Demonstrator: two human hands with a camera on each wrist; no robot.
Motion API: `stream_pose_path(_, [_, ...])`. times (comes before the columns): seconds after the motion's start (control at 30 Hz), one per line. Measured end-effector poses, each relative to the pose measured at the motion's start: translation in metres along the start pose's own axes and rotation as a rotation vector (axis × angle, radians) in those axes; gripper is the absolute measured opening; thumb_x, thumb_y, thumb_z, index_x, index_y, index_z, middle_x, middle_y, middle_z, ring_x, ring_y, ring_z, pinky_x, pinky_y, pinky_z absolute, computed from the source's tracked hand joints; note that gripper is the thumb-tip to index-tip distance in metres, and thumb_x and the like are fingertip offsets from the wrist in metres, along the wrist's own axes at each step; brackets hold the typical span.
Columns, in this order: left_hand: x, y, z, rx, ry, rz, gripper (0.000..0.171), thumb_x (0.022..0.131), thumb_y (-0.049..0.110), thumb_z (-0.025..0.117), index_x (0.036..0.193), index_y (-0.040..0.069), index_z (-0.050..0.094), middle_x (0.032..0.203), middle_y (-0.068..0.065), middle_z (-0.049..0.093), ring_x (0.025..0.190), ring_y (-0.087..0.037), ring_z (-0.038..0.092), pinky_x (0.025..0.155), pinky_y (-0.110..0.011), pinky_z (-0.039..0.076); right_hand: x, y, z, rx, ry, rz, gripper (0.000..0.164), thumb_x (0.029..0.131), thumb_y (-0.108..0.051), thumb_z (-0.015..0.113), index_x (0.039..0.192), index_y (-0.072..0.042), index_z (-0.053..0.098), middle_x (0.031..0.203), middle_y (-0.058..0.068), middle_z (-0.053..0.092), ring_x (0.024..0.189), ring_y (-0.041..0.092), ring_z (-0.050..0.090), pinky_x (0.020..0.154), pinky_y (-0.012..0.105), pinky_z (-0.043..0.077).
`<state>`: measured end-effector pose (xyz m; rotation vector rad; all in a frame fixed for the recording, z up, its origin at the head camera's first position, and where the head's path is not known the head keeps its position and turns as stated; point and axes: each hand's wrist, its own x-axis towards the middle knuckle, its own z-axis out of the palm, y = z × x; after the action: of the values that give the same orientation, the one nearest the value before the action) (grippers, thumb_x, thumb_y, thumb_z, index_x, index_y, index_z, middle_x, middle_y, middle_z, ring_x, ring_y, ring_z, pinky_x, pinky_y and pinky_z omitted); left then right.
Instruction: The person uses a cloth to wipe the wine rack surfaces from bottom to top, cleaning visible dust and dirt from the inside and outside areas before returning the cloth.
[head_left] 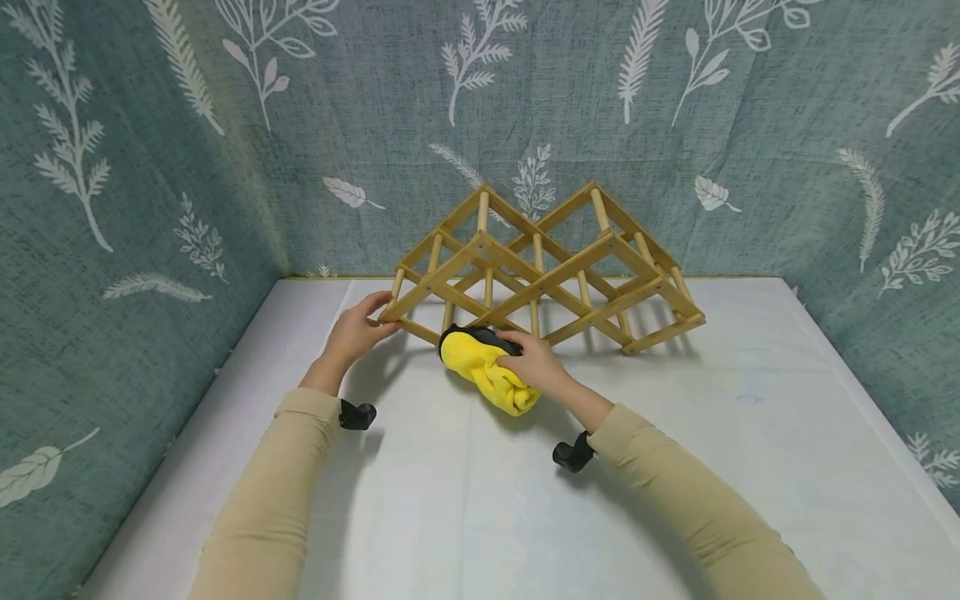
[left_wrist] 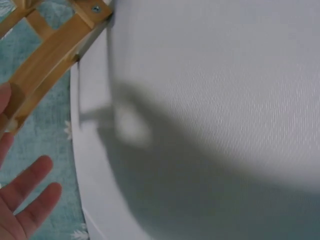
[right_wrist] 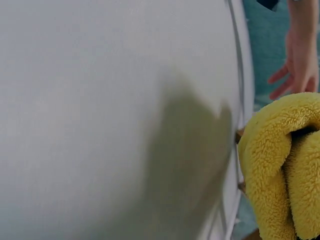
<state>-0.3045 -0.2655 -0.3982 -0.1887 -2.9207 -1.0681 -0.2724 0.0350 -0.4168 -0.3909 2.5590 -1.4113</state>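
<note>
A folding lattice rack of pale wood stands at the back of the white table. My left hand pinches its left end corner between thumb and forefinger; in the left wrist view a rack slat runs up from the fingertips, and the other fingers spread below it. My right hand grips a rolled fluffy towel, yellow on one side and black on the other. The roll lies at the rack's lower front, its far end close against the front slats. The towel's folded yellow end fills the right wrist view's lower right.
Blue-green leaf-print fabric hangs behind the table and along both sides. The white tabletop stretches in front of the rack. A black wrist mount sits at the left cuff, another mount at the right.
</note>
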Motion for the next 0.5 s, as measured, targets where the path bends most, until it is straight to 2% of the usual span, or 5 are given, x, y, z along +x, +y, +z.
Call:
stream_pose_path(0.1, [0.001, 0.0, -0.005, -0.023, -0.032, -0.017, 0.064, 0.087, 0.027, 0.063, 0.142, 0.012, 0.034, 0.145, -0.011, 0.035, 0.103, -0.036, 0.058, 0.084, -0.046, 0.048, -0.005, 0.0, -0.014, 0.015, 0.029, -0.006, 0.045, 0.087, -0.018, 0.06, 0.131, -0.011, 0.052, 0.128, 0.013, 0.055, 0.08, 0.018, 0.058, 0.07, 0.029, 0.048])
stream_pose_path(0.17, [0.001, 0.0, -0.008, -0.026, -0.045, -0.021, 0.066, 0.087, 0.029, 0.064, 0.142, 0.011, 0.034, 0.145, -0.011, 0.035, 0.105, -0.037, 0.057, 0.084, -0.047, 0.048, -0.009, -0.001, -0.025, 0.02, 0.049, -0.01, 0.045, 0.088, -0.017, 0.06, 0.131, -0.01, 0.051, 0.13, 0.014, 0.052, 0.105, 0.024, 0.056, 0.085, 0.035, 0.047])
stream_pose_path(0.2, [0.001, 0.0, -0.009, -0.024, -0.052, -0.018, 0.066, 0.087, 0.029, 0.064, 0.143, 0.011, 0.033, 0.145, -0.012, 0.035, 0.105, -0.037, 0.056, 0.084, -0.047, 0.048, -0.011, -0.002, -0.031, 0.03, 0.055, -0.01, 0.045, 0.088, -0.017, 0.06, 0.132, -0.01, 0.05, 0.131, 0.014, 0.051, 0.11, 0.027, 0.054, 0.088, 0.038, 0.046])
stream_pose_path(0.33, [0.002, 0.001, -0.012, -0.01, -0.078, 0.008, 0.064, 0.087, 0.025, 0.064, 0.142, 0.009, 0.035, 0.141, -0.015, 0.041, 0.106, -0.04, 0.055, 0.085, -0.047, 0.048, -0.023, -0.005, -0.057, 0.084, 0.076, -0.004, 0.046, 0.09, -0.016, 0.057, 0.135, -0.01, 0.047, 0.134, 0.014, 0.048, 0.114, 0.03, 0.05, 0.091, 0.04, 0.044])
stream_pose_path(0.5, [0.005, 0.003, -0.015, 0.009, -0.125, 0.001, 0.062, 0.087, 0.024, 0.063, 0.142, 0.01, 0.036, 0.13, -0.019, 0.051, 0.107, -0.041, 0.055, 0.087, -0.048, 0.047, -0.041, -0.007, -0.094, 0.164, 0.124, -0.015, 0.047, 0.091, -0.013, 0.055, 0.137, -0.008, 0.043, 0.131, 0.016, 0.049, 0.104, 0.027, 0.051, 0.081, 0.03, 0.045])
